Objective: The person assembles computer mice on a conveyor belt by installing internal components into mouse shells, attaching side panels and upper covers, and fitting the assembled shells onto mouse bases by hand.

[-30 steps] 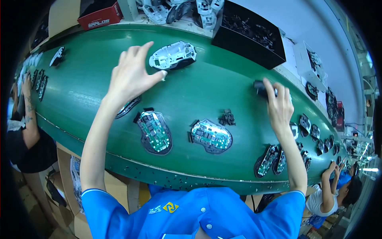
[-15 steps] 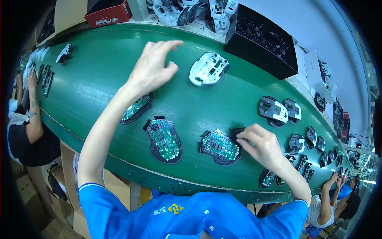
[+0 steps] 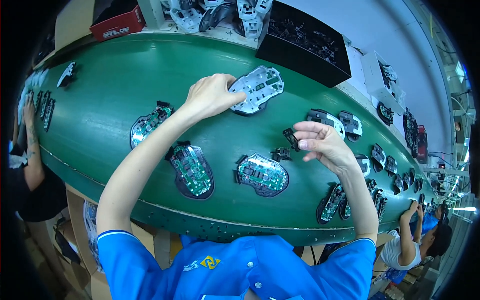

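Note:
My left hand (image 3: 212,95) grips the left edge of a white mouse top shell (image 3: 261,89), its ribbed inner side facing up. Between the thumb and fingers of my right hand (image 3: 324,145) is a small black plastic part (image 3: 290,139), held above the bench. Another small black part (image 3: 282,154) lies just below it, beside a mouse base with a green circuit board (image 3: 262,174). To the left sit a second base with a circuit board (image 3: 192,170) and a third (image 3: 149,124), the latter partly behind my left forearm.
A black box of small black parts (image 3: 306,42) stands at the far edge. Grey-and-white mouse shells (image 3: 351,124) and more circuit-board bases (image 3: 331,204) lie to the right on the green bench (image 3: 105,107). Co-workers' arms (image 3: 32,150) reach in at both ends.
My left hand has come down onto the white shell and tilted it. My right hand has risen from the bench, now with a small black part between its fingers. The whole view has shifted somewhat.

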